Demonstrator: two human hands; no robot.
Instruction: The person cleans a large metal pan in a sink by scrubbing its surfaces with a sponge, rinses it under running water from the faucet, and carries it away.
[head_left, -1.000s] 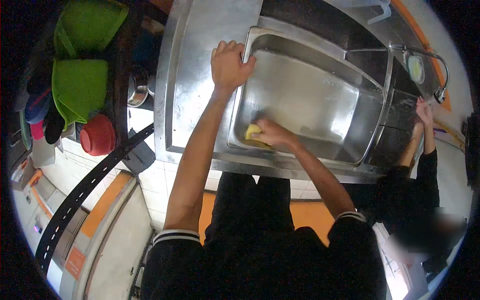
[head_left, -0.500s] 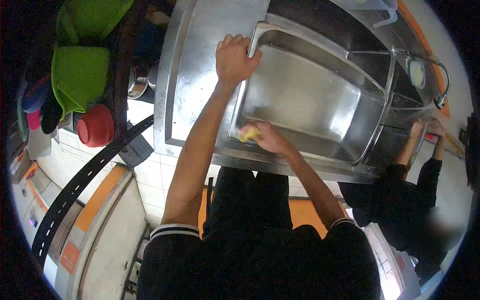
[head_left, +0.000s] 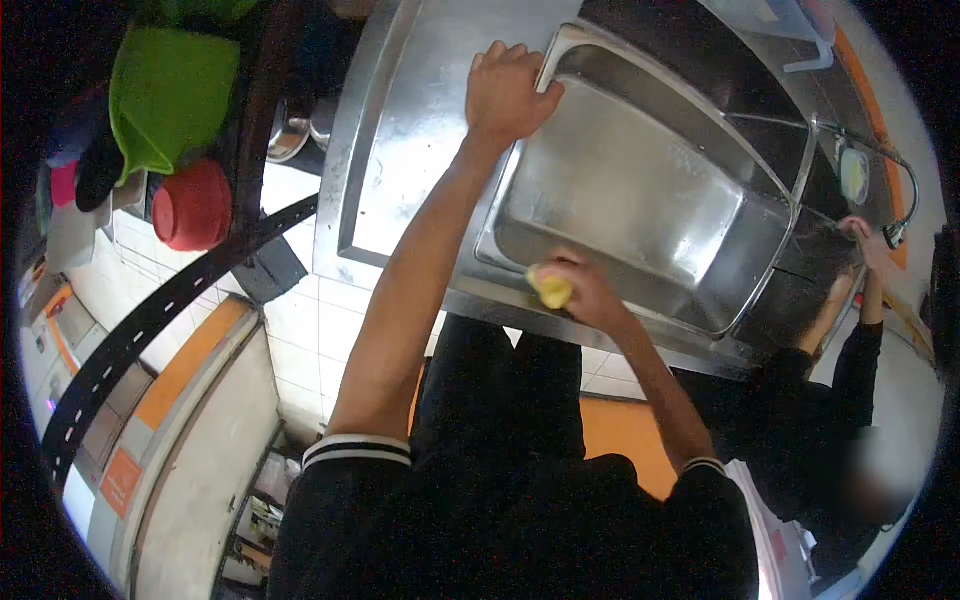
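Note:
A large rectangular stainless steel pan (head_left: pixel 620 185) lies tilted on the metal sink counter, its inside facing up. My left hand (head_left: pixel 508 95) grips the pan's left rim near the far corner, thumb over the edge and fingers outside. A yellow sponge (head_left: pixel 552 291) is in my right hand (head_left: pixel 592 292), whose fingers are closed round it. That hand is at the near left part of the pan, over the near rim. Blur hides whether the sponge touches the metal.
On the right, another person's hands (head_left: pixel 855 235) are near a curved faucet (head_left: pixel 905 195). A green container (head_left: pixel 175 100) and a red bowl (head_left: pixel 192 205) stand at the left. The steel counter (head_left: pixel 415 140) extends left of the pan. A black perforated strip (head_left: pixel 150 340) crosses the lower left.
My right hand has moved the sponge right and toward me along the pan's near side. My left hand keeps its grip on the rim. The whole view has shifted slightly.

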